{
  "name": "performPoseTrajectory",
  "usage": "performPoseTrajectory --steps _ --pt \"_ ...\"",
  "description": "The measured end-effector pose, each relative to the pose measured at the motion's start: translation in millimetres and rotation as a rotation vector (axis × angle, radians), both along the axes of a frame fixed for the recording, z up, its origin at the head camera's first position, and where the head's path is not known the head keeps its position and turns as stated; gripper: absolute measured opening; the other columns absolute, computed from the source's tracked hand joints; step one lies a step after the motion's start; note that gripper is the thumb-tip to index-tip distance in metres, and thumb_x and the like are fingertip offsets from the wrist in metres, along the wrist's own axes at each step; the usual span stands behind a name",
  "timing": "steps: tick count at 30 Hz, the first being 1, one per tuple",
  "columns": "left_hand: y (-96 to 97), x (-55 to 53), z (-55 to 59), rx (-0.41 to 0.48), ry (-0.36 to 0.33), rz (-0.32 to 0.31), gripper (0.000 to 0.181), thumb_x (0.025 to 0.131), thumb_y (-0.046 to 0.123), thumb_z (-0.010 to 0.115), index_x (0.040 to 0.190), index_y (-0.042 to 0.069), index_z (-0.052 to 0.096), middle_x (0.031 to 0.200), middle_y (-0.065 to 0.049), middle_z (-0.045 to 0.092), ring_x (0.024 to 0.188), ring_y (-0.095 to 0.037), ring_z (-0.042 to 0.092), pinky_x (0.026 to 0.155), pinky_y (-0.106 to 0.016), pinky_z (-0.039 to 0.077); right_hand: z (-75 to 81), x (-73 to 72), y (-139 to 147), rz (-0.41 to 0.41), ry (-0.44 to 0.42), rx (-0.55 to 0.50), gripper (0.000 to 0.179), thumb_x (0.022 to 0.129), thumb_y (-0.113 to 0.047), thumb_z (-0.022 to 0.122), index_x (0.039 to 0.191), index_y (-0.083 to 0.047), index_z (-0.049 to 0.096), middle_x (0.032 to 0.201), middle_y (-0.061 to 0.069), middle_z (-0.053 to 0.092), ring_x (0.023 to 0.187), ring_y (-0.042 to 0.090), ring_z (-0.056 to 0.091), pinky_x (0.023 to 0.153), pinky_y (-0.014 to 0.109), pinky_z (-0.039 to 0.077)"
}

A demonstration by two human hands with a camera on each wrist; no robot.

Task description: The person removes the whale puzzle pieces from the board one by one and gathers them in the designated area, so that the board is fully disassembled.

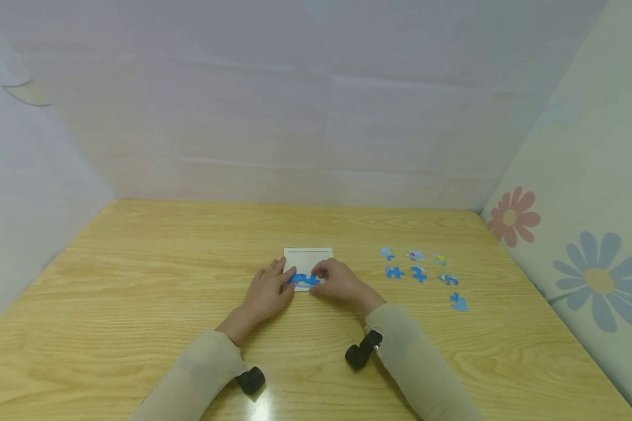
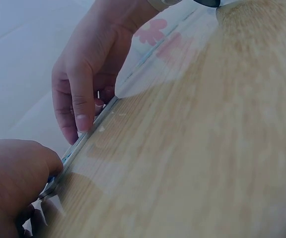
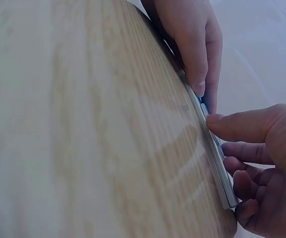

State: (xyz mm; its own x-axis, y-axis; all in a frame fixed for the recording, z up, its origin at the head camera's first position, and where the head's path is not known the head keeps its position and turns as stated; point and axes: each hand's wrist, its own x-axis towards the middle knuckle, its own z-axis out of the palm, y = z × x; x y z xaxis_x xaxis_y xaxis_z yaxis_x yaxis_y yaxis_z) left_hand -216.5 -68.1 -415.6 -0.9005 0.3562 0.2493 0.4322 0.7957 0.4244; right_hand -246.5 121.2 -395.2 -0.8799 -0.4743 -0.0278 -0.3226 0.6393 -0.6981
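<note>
A white puzzle tray (image 1: 308, 251) lies on the table, with blue puzzle pieces (image 1: 304, 279) along its near side. At its left edge, my left hand (image 1: 267, 290) holds the tray, thumb at the blue pieces and fingers along the side. My right hand (image 1: 341, 283) is at the near right part, its thumb and fingertips pinching at a blue piece there that its fingers partly cover. From the right wrist, the right thumb (image 3: 237, 124) shows at the tray's near edge (image 3: 215, 163), opposite the left hand (image 3: 195, 44). The left wrist view shows both hands meeting the tray's edge.
Several loose puzzle pieces (image 1: 419, 273) lie right of the tray, a light-blue corner piece (image 1: 459, 303) nearest. The wooden table (image 1: 163, 263) meets a pale back wall (image 1: 305, 146) and a flower-printed right wall (image 1: 600, 204).
</note>
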Motion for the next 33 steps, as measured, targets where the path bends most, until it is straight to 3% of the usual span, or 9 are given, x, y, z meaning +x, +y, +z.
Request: performPoseTrajectory --steps 16,24,33 --pt "0.7 -0.8 -1.3 0.004 0.006 0.000 0.039 0.085 0.018 0.050 0.120 0.001 0.050 0.130 -0.025 0.033 0.120 -0.038 0.026 0.093 -0.055 0.018 -2.3 -2.8 -1.7 -0.015 0.042 0.034 0.024 0.072 -0.017 0.069 0.091 -0.006 0.061 0.086 0.001 0.052 0.080 0.016 0.048 0.074 0.032 0.040" --pt "0.3 0.8 0.8 0.003 -0.010 0.001 0.039 0.086 0.018 0.050 0.121 0.001 0.049 0.131 -0.024 0.032 0.121 -0.038 0.025 0.093 -0.054 0.017 -3.1 -2.9 1.5 -0.032 -0.015 -0.045 0.020 0.073 -0.015 0.066 0.090 -0.005 0.062 0.087 0.002 0.053 0.079 0.017 0.048 0.071 0.032 0.040" --pt "0.8 -0.6 -2.8 -0.020 -0.032 0.002 0.040 0.087 0.020 0.048 0.124 0.004 0.047 0.133 -0.022 0.029 0.122 -0.036 0.022 0.094 -0.053 0.015 7.1 -4.9 18.3 0.082 0.012 -0.102 0.021 0.075 -0.011 0.067 0.094 -0.003 0.063 0.084 0.004 0.056 0.066 0.014 0.049 0.057 0.026 0.043"
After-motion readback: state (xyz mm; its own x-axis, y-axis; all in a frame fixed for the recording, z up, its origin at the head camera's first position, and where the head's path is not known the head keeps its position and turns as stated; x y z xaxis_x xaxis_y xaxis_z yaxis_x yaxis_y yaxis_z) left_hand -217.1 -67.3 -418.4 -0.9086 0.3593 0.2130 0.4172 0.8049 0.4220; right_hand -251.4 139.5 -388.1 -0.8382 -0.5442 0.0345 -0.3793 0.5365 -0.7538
